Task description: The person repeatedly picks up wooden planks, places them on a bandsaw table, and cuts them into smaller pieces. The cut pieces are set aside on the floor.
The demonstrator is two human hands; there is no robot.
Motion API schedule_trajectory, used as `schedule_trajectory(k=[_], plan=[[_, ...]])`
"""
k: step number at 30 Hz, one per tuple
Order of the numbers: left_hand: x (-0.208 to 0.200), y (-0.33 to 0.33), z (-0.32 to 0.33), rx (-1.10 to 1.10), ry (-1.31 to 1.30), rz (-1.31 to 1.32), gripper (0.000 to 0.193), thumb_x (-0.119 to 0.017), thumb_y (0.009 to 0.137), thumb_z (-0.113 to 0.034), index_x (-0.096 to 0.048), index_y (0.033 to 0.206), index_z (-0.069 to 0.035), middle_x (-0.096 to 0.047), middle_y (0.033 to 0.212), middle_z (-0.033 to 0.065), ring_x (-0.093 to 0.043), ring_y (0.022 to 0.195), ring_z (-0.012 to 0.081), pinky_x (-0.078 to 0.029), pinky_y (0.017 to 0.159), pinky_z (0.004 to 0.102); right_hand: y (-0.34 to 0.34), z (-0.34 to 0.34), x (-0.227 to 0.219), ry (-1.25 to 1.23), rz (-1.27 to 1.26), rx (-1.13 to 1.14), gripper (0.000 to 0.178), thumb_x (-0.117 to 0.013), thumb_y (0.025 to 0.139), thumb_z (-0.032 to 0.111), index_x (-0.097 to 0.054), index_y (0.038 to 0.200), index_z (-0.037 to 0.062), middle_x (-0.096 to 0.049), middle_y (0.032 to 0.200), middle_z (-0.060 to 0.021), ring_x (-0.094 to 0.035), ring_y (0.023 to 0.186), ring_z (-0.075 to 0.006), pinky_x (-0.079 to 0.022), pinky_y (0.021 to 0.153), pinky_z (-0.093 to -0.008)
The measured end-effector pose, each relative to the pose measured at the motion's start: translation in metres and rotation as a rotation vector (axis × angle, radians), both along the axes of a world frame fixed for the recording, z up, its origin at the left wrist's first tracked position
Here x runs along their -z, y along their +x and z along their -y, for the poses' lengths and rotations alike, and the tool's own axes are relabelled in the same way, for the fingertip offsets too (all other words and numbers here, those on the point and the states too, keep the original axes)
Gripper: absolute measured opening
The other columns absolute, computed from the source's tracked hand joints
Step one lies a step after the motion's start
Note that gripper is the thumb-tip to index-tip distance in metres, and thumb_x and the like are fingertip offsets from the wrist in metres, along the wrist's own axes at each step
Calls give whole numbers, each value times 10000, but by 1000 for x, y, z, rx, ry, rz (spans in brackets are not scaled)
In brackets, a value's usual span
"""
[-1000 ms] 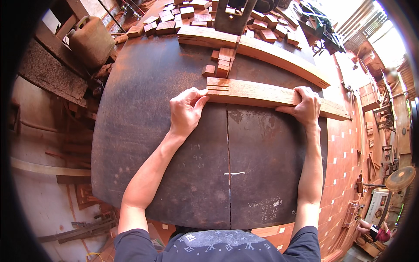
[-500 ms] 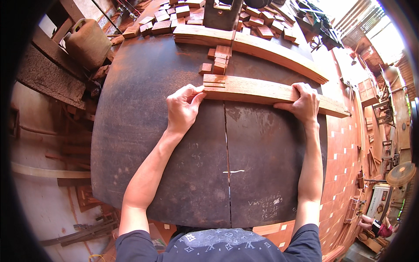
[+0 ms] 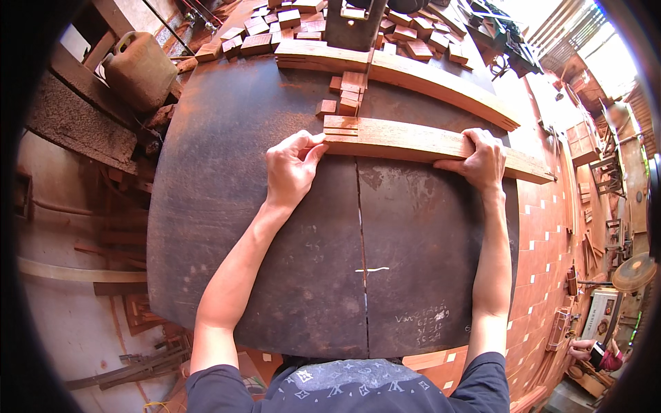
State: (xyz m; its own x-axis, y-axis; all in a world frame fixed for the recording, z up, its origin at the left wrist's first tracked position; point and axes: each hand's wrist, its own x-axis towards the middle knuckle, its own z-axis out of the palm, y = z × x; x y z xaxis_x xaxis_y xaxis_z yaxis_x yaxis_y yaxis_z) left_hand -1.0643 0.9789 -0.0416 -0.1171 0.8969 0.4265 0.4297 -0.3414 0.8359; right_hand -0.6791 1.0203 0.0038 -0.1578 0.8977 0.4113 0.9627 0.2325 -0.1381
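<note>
Okay, head view: left hand [image 3: 290,168] pinches the near left corner of a slotted wooden rail [image 3: 406,140]; right hand [image 3: 482,162] grasps it farther along, thumb on the near side, fingers over the top. Rail lies between and just ahead of both hands. Risk, my judgement: the left pinch is small, so a slip could skew the rail; pushed away, it could shove the wood blocks [image 3: 326,108] just beyond the left hand into the thin metal strip [image 3: 370,65], probably a saw blade. Counts: two hands, one held rail, one second rail [image 3: 441,86] farther ahead, roughly five blocks, partly overlapping.
</note>
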Motion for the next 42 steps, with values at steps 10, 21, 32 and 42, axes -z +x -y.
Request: schedule_trajectory(k=[10, 21, 32, 42], plan=[[-2, -2, -3, -3, -8, -15, 49, -811, 957, 11, -769, 983, 9, -838, 933, 90, -784, 857, 103, -599, 730, 269, -3, -2, 0, 44, 45, -4, 916, -957, 505, 792, -773, 1042, 73, -770, 1032, -116, -736, 941, -337, -568, 906, -454], [-1, 0, -6, -17, 12, -18, 52, -811, 959, 2, -776, 996, 5, -832, 909, 93, -790, 851, 113, -599, 724, 270, -2, -4, -1, 41, 35, -10, 919, -963, 503, 786, -778, 1042, 65, -772, 1021, -119, -742, 917, -327, -577, 897, -448], [1, -1, -9, -13, -7, -9, 60, -805, 963, 10, -785, 1018, 5, -829, 916, 77, -772, 845, 93, -594, 733, 262, -3, -4, -2, 18, 37, 0, 920, -960, 518, 788, -781, 1042, 52, -772, 1026, -124, -749, 931, -324, -575, 907, -446], [5, -2, -1, 9, 36, 43, 92, -833, 937, -18, -775, 1004, 6, -787, 855, 119, -761, 758, 137, -587, 677, 303, -2, 4, -1, 17, 21, -24, 910, -972, 513, 763, -777, 1043, 50, -768, 1002, -125, -743, 922, -338, -573, 899, -447]])
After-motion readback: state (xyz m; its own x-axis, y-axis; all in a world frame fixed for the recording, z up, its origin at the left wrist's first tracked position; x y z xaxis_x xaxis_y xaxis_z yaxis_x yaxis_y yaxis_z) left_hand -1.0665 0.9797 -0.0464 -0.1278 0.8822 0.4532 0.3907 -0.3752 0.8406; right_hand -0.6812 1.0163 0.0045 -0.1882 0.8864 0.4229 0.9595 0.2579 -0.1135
